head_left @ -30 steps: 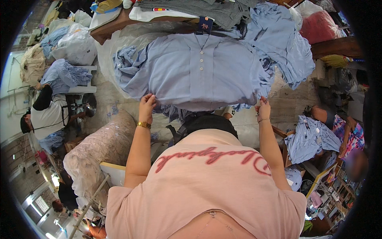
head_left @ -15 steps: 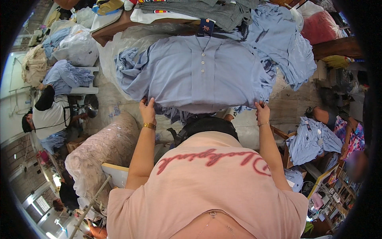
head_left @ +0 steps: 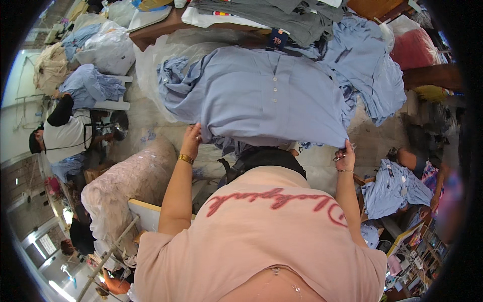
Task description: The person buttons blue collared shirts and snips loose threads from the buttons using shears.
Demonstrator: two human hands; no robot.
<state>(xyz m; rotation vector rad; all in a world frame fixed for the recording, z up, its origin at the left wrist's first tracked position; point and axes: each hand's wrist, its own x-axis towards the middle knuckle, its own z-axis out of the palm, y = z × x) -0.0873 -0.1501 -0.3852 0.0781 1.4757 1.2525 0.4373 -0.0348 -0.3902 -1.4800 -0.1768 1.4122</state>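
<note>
A light blue shirt [head_left: 241,100] with a buttoned placket is spread in front of me, its collar end away from me. A dark tag [head_left: 277,39] lies by its collar. My left hand [head_left: 191,142] pinches the near left edge of the shirt; a gold watch is on that wrist. At the near right corner, my right hand [head_left: 345,157] grips the hem and pulls it taut. A small dark metal tool also shows in the right hand's fingers, too small to make out. More blue garments [head_left: 365,70] are heaped right of the shirt.
Folded grey garments [head_left: 307,25] lie beyond the shirt. A large plastic-wrapped bundle [head_left: 128,183] stands at my left. A person in white [head_left: 70,131] sits far left by a fan [head_left: 119,125]. Another person [head_left: 435,181] is at right beside blue shirts [head_left: 395,186].
My right hand has moved right and nearer, stretching the shirt's corner outward. The left hand keeps its hold on the left edge. The whole view has shifted slightly.
</note>
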